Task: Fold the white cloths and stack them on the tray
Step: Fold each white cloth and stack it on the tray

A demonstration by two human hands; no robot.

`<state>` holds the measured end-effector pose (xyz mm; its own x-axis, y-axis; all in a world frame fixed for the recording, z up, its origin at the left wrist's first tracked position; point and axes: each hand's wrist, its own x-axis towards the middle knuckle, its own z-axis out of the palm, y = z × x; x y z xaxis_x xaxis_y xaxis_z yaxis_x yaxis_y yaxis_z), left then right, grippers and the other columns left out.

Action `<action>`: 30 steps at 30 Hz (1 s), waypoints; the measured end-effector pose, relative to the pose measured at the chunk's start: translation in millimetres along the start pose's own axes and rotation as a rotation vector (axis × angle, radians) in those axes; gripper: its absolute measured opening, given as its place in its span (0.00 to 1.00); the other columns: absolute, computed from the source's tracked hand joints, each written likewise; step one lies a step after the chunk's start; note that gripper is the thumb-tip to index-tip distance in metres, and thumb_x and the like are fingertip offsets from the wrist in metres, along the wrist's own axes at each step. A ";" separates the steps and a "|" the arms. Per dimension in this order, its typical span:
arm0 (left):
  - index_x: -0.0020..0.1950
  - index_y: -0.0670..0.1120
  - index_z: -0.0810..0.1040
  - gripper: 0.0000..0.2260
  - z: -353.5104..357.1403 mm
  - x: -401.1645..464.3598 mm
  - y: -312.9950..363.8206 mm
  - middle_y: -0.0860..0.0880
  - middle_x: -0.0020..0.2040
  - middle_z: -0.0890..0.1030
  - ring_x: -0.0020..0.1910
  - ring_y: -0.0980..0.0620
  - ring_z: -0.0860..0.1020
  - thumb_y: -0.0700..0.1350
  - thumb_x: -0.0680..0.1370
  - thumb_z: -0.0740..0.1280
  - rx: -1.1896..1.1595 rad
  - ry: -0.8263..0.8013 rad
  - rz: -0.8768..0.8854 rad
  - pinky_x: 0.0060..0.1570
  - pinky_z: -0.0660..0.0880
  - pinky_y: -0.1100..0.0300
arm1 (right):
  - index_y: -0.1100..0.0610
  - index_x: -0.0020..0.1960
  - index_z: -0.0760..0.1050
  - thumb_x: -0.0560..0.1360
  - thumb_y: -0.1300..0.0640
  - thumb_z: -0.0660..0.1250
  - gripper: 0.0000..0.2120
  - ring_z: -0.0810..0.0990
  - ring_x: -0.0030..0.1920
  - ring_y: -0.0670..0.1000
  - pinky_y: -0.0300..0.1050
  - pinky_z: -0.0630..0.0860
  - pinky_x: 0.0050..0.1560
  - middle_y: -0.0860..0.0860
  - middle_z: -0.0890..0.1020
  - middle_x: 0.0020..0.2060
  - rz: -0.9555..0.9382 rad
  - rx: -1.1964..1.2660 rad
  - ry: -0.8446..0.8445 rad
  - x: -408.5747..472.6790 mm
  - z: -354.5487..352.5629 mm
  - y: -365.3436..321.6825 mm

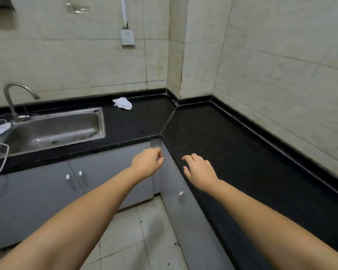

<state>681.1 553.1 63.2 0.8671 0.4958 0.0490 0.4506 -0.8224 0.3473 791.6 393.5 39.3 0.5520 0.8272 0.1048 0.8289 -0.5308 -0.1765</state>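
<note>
Left hand (147,164): centre frame, loosely curled, empty.
Right hand (200,169): beside it, fingers spread, empty.
White cloth (123,103): crumpled, upper centre, on countertop (213,133).

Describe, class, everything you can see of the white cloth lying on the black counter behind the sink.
The white cloth is a small, soft-looking piece of fabric, crumpled into a loose heap, not folded. It lies on the black counter, near the tiled back wall, beyond the right end of the steel sink. It touches only the counter. Neither hand is near it.
</note>
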 end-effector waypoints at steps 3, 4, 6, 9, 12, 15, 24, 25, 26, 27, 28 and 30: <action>0.51 0.45 0.75 0.08 -12.0 48.2 -34.4 0.46 0.51 0.80 0.51 0.45 0.77 0.47 0.79 0.60 -0.020 0.016 -0.059 0.47 0.74 0.53 | 0.54 0.66 0.68 0.80 0.53 0.56 0.15 0.74 0.59 0.56 0.52 0.69 0.56 0.53 0.74 0.59 -0.027 0.032 -0.040 73.4 5.1 -4.2; 0.51 0.45 0.75 0.08 -13.8 61.6 -47.3 0.46 0.51 0.80 0.50 0.46 0.77 0.47 0.79 0.60 -0.027 0.014 -0.082 0.46 0.74 0.55 | 0.54 0.65 0.69 0.80 0.52 0.55 0.15 0.74 0.59 0.56 0.52 0.69 0.56 0.53 0.74 0.59 -0.041 0.037 -0.057 95.4 9.3 -6.8; 0.51 0.45 0.76 0.08 -17.4 91.9 -74.9 0.47 0.51 0.80 0.49 0.46 0.77 0.47 0.78 0.61 -0.024 0.017 -0.131 0.44 0.72 0.56 | 0.54 0.65 0.69 0.80 0.52 0.55 0.15 0.74 0.59 0.56 0.52 0.70 0.56 0.53 0.75 0.59 -0.080 0.028 -0.083 140.5 18.7 -12.7; 0.50 0.46 0.76 0.07 -21.1 140.2 -117.1 0.46 0.50 0.80 0.48 0.45 0.78 0.47 0.78 0.61 -0.032 0.029 -0.183 0.44 0.73 0.55 | 0.55 0.65 0.70 0.81 0.53 0.55 0.15 0.75 0.58 0.56 0.52 0.70 0.57 0.53 0.75 0.59 -0.116 0.051 -0.106 206.5 33.3 -22.4; 0.47 0.47 0.74 0.06 -18.1 193.2 -161.4 0.47 0.48 0.80 0.48 0.45 0.78 0.48 0.78 0.61 -0.027 0.007 -0.202 0.45 0.73 0.54 | 0.54 0.63 0.71 0.81 0.53 0.55 0.14 0.75 0.58 0.56 0.52 0.70 0.56 0.52 0.76 0.58 -0.130 0.072 -0.124 274.1 55.2 -30.5; 0.46 0.48 0.74 0.06 -17.4 250.0 -208.0 0.47 0.49 0.80 0.49 0.45 0.78 0.49 0.78 0.61 -0.019 -0.011 -0.211 0.44 0.72 0.55 | 0.54 0.62 0.71 0.80 0.53 0.55 0.14 0.76 0.58 0.56 0.51 0.70 0.56 0.52 0.76 0.58 -0.117 0.087 -0.148 344.9 77.6 -40.0; 0.51 0.44 0.76 0.08 -35.5 419.2 -324.9 0.45 0.51 0.80 0.51 0.44 0.78 0.46 0.78 0.61 -0.048 -0.100 -0.251 0.48 0.74 0.52 | 0.55 0.59 0.75 0.80 0.53 0.57 0.12 0.78 0.53 0.54 0.50 0.75 0.56 0.52 0.77 0.55 0.057 0.258 -0.244 532.2 118.6 -64.1; 0.51 0.45 0.76 0.08 -34.2 435.2 -333.0 0.45 0.52 0.80 0.50 0.44 0.78 0.46 0.78 0.60 -0.050 -0.113 -0.249 0.48 0.74 0.52 | 0.55 0.59 0.75 0.79 0.53 0.58 0.12 0.78 0.53 0.54 0.51 0.75 0.56 0.53 0.77 0.55 0.083 0.282 -0.268 549.1 125.2 -63.5; 0.51 0.45 0.76 0.08 -32.9 451.1 -340.7 0.45 0.52 0.80 0.50 0.44 0.78 0.46 0.78 0.60 -0.047 -0.119 -0.247 0.47 0.74 0.52 | 0.55 0.59 0.75 0.79 0.53 0.58 0.12 0.78 0.53 0.54 0.52 0.75 0.56 0.53 0.77 0.55 0.104 0.305 -0.289 566.9 131.4 -63.0; 0.51 0.45 0.76 0.08 -31.4 466.9 -348.0 0.45 0.52 0.80 0.49 0.44 0.77 0.45 0.78 0.60 -0.037 -0.121 -0.241 0.46 0.73 0.52 | 0.56 0.58 0.75 0.79 0.53 0.59 0.12 0.78 0.53 0.54 0.52 0.76 0.56 0.53 0.77 0.55 0.123 0.329 -0.310 584.9 137.1 -63.1; 0.52 0.44 0.76 0.08 -29.7 481.6 -354.7 0.45 0.52 0.80 0.49 0.43 0.77 0.45 0.79 0.59 -0.028 -0.123 -0.235 0.46 0.73 0.52 | 0.56 0.58 0.75 0.79 0.53 0.59 0.12 0.78 0.53 0.54 0.52 0.76 0.56 0.54 0.77 0.55 0.144 0.354 -0.330 602.8 143.4 -63.7; 0.55 0.44 0.75 0.09 -24.5 511.6 -368.2 0.44 0.52 0.80 0.48 0.43 0.77 0.44 0.79 0.58 -0.014 -0.116 -0.228 0.46 0.74 0.51 | 0.56 0.59 0.74 0.79 0.52 0.60 0.13 0.77 0.54 0.54 0.52 0.75 0.57 0.54 0.77 0.56 0.188 0.390 -0.359 639.1 157.4 -66.7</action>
<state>953.6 1116.4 -16.7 0.7622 0.6321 -0.1398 0.6352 -0.6885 0.3500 1074.8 986.6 -36.1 0.5652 0.7719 -0.2911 0.5868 -0.6242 -0.5158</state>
